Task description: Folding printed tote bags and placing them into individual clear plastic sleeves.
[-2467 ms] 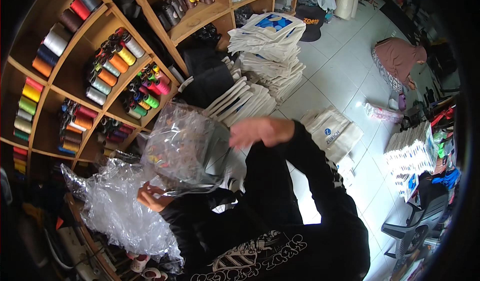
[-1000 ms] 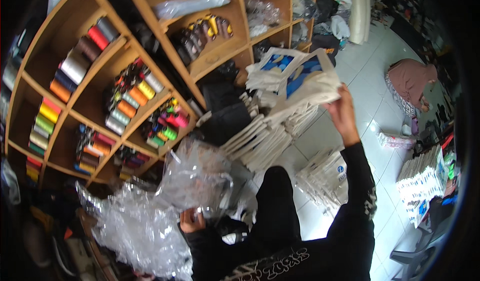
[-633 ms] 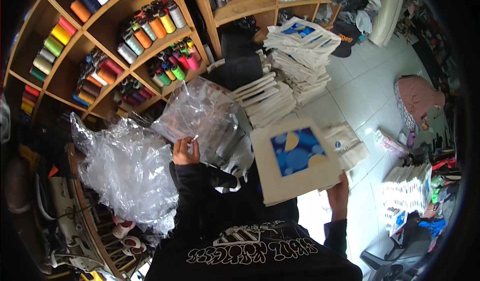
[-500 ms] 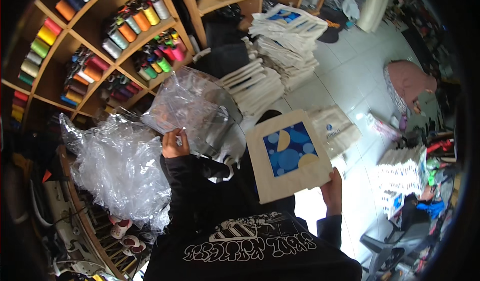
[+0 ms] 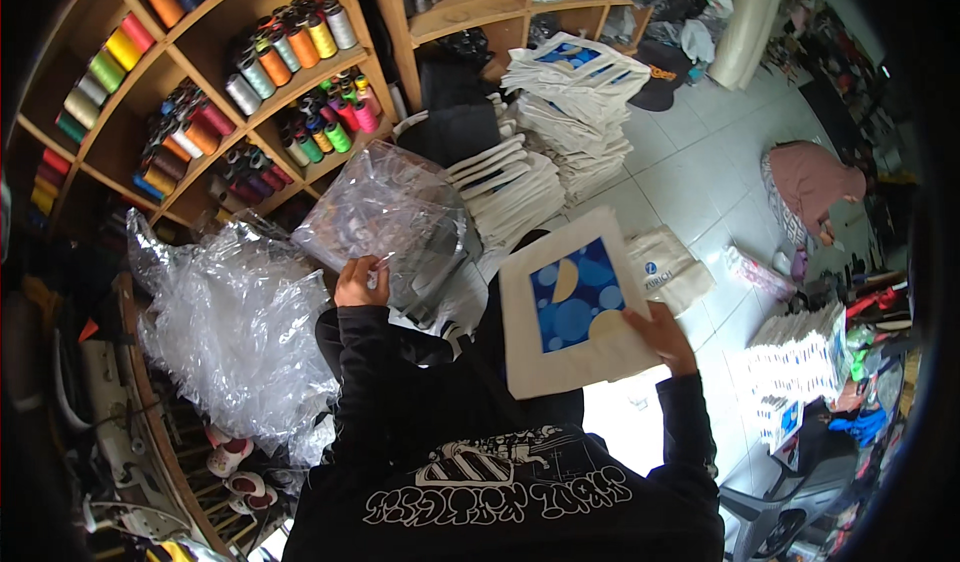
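The right grip (image 5: 662, 327) is clamped on the near right corner of a cream tote bag (image 5: 575, 307) with a blue print, held flat above the floor. The left grip (image 5: 360, 280) pinches a clear plastic bag (image 5: 395, 227), left of the tote.

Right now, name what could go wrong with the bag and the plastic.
The right hand pinches the cream tote bag by one edge only, so it could sag or slip. The left hand grips the crinkled clear plastic bag at its rim; it may tear or fold shut.
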Tool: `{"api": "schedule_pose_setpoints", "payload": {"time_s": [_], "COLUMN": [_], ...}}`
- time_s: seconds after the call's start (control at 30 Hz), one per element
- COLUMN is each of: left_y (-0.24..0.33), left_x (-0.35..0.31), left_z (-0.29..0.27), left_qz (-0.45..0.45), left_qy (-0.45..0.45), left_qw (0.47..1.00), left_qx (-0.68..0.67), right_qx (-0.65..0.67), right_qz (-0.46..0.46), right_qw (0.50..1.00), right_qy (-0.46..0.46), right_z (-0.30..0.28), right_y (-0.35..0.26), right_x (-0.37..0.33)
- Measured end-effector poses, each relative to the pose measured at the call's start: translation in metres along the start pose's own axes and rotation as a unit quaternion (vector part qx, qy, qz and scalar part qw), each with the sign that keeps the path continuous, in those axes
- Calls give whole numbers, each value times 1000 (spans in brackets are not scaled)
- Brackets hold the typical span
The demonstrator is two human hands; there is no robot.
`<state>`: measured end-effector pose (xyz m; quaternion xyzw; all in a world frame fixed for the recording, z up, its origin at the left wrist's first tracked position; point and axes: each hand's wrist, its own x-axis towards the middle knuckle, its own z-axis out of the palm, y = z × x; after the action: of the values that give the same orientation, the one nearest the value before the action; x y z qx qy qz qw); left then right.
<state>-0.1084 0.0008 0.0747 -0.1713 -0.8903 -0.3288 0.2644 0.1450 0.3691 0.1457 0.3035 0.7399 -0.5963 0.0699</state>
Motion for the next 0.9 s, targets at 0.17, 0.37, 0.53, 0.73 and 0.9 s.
{"api": "schedule_pose_setpoints", "payload": {"time_s": [0.17,0.37,0.53,0.73,0.9], "left_y": [-6,-8,-7,-14,-10], "left_x": [3,6,3,-5,-6], "left_z": [-5,0,-6,-3,-4], "left_qz": [4,12,-8,-16,-25], "left_qy": [-69,-56,-71,-64,-63], "left_qw": [998,998,997,998,998], "left_qx": [4,0,-22,-19,-18], "right_qx": [-248,-412,-362,-95,-75], "right_qz": [-207,-322,-165,56,1], "right_qw": [933,835,896,961,981], "right_qy": [156,171,-197,-253,-180], "right_z": [10,39,45,26,40], "right_y": [-115,-100,-47,22,85], "right_x": [-58,-70,-64,-19,6]}}
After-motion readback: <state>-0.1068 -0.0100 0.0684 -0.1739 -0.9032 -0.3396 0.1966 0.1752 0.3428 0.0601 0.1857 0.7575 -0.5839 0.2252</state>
